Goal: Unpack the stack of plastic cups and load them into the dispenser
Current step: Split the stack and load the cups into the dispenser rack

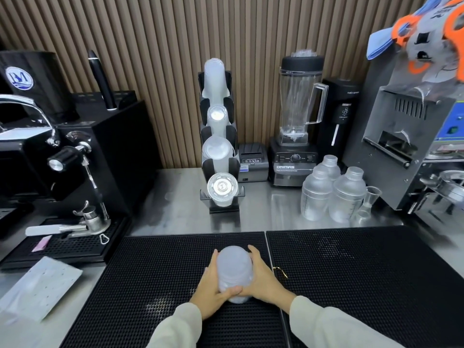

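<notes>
Both hands, left hand (214, 285) and right hand (261, 278), clasp the cup stack (234, 270) between them; smooth sides could slip or topple when lifted toward the dispenser (219, 136) beyond.

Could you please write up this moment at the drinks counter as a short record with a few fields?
setting: steel counter with black rubber mats
held item: stack of plastic cups, on the mat
left hand: grips the stack's left side
right hand: grips its right side
dispenser: upright at the back wall, cups and lids already in its slots
nearby: blender, frosted shakers, espresso machine
</notes>
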Demonstrator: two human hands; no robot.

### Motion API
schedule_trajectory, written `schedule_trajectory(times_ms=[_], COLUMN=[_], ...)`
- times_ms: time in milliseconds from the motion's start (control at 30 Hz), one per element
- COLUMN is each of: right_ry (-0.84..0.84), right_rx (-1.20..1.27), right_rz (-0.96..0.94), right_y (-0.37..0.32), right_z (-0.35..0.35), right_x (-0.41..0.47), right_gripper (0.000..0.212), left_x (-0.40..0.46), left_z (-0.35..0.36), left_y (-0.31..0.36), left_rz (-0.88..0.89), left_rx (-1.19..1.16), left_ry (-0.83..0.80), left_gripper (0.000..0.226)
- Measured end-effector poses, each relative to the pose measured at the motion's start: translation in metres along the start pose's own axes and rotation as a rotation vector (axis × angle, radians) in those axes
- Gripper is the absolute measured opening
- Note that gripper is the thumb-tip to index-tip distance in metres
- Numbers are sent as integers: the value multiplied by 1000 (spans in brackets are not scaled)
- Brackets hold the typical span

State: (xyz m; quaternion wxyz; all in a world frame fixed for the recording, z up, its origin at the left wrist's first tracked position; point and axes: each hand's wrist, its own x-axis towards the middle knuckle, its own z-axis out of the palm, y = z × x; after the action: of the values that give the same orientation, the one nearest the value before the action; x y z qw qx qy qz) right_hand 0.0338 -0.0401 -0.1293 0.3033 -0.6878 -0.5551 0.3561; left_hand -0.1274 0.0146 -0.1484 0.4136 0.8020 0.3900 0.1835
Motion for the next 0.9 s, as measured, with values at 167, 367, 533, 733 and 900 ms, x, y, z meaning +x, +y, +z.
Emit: schedule_trajectory(times_ms=[167,367,533,733,900], right_ry=[-25,62,-34,-205,-175], right_rx=[-60,-442,-550,-511,-497], right_rz=[29,65,146,288,76], right_y=[3,3,-8,-35,-59], right_z=[2,0,-7,-33,-39], right_x=[4,2,-1,9,12], right_gripper=[132,129,124,130,127], left_x=[3,3,4,3,3], left_z=[0,-2,-3,1,3], left_y=[-9,-5,-3,2,3], left_rz=[-101,-169,-185,-195,-204], left_rx=[230,311,304,338,336], left_ry=[10,5,32,86,111], left_gripper=[140,130,104,98,98])
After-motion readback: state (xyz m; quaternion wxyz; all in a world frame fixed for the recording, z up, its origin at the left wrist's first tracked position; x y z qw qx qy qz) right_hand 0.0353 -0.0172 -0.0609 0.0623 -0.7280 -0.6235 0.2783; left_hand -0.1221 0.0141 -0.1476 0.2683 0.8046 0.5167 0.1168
